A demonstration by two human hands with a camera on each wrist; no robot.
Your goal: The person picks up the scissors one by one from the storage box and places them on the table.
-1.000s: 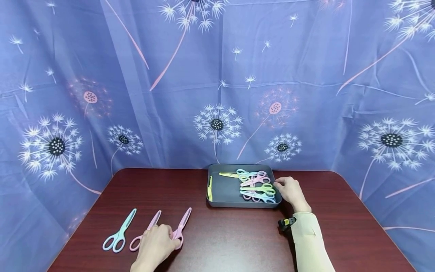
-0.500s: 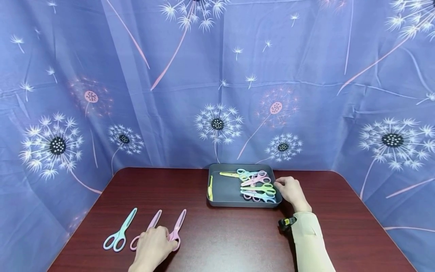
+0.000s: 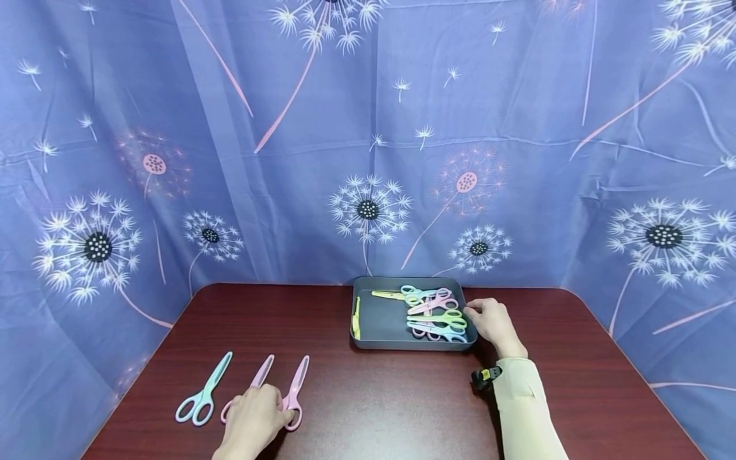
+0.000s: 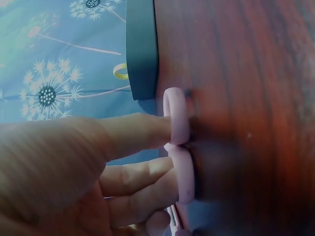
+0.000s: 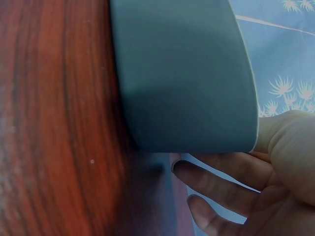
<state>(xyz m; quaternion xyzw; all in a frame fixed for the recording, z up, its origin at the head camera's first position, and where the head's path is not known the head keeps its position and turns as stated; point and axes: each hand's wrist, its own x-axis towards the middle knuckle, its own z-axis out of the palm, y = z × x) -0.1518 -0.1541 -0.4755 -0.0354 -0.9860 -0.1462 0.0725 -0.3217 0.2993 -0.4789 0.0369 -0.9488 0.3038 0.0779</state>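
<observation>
My left hand (image 3: 253, 415) pinches the handle of a pair of pink scissors (image 3: 294, 391) lying on the table, blades pointing away. In the left wrist view, the thumb and fingers sit at the pink handle loops (image 4: 180, 115). A second pair of pink scissors (image 3: 266, 368) is partly hidden behind that hand. Further left lie mint-green scissors (image 3: 206, 391). My right hand (image 3: 493, 324) holds the right end of a dark grey tray (image 3: 414, 345), thumb at the rim and other fingers outside the wall, as the right wrist view shows.
Inside the tray, several pastel scissors, among them green ones (image 3: 437, 319), overlap on the right side. A yellow item (image 3: 356, 319) leans along its left wall. The brown wooden table (image 3: 368, 396) ends at a blue dandelion-print curtain (image 3: 299, 211).
The pink scissors in my left hand have slid left toward the second pink pair and turned slightly more upright in the head view. My right hand and the tray stay in place.
</observation>
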